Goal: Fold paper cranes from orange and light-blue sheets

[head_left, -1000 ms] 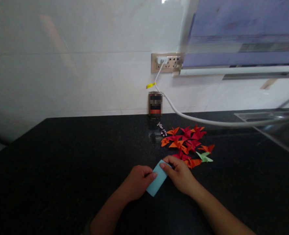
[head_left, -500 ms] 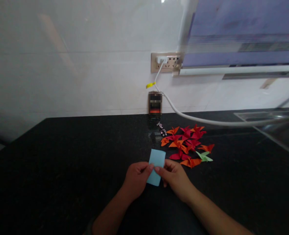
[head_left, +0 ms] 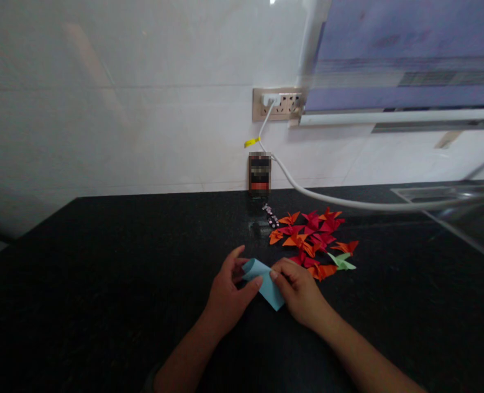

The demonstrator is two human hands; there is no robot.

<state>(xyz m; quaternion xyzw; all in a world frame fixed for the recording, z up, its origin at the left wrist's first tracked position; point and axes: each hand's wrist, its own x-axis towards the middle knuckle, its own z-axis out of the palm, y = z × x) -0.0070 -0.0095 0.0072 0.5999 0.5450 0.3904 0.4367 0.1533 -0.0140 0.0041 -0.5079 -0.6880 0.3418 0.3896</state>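
A folded sheet of light blue paper [head_left: 269, 284] is held between my two hands above the dark countertop. Its upper left edge curls over and its lower corner points toward me. My left hand [head_left: 231, 292] has its thumb on the paper's face, with the index finger raised beside the curled edge; the other fingers lie partly hidden behind. My right hand [head_left: 299, 289] pinches the right side of the sheet between thumb and bent fingers. Just beyond the right hand lie several folded paper cranes, among them an orange one [head_left: 321, 271] and a pale green one [head_left: 342, 261].
A phone-like device [head_left: 260, 174] with a blurred screen leans on the wall, a beaded strap [head_left: 271, 216] before it. A white cable [head_left: 307, 192] runs from the wall socket [head_left: 277, 103] to the right. A sink edge [head_left: 450, 224] is at right.
The blue paper has turned from standing upright to a slant, and its upper left edge now curls. My left fingers have spread and lifted; my right hand has shifted slightly on the paper.
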